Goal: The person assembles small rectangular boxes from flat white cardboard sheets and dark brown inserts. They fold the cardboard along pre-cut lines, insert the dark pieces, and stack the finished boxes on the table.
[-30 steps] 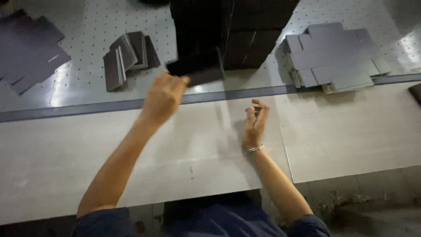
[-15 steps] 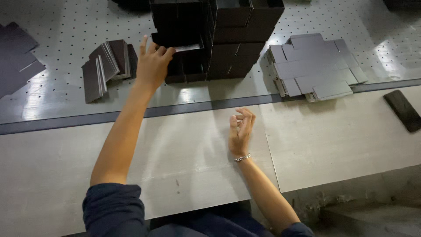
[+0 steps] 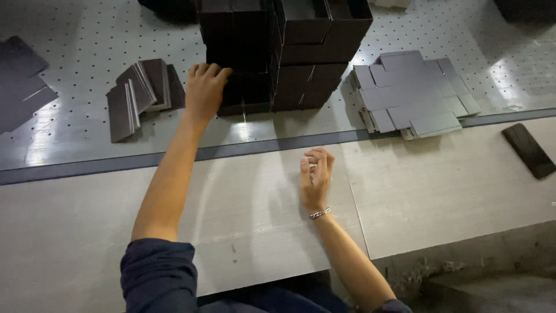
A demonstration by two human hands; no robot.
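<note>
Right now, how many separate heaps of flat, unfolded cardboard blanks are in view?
3. One heap lies right of the stacked dark boxes, a fanned heap sits beside the left hand, and one is cut by the left edge.

this is a workshop or small factory floor where boxes get made by hand. the far worktop [image 3: 75, 133] is a pale perforated sheet, dotted all over with a regular grid of small holes, like the bed of a cutting table. on it stands a tall stack of dark assembled boxes [image 3: 284, 52], some with their open tops showing. to the right lies a pile of flat die-cut grey blanks [image 3: 414, 93], unfolded; to the left a fanned bunch of folded dark pieces [image 3: 139, 93]. nearer is a plain grey bench [image 3: 440, 191] with worn, stained edges and bare concrete below.
</note>
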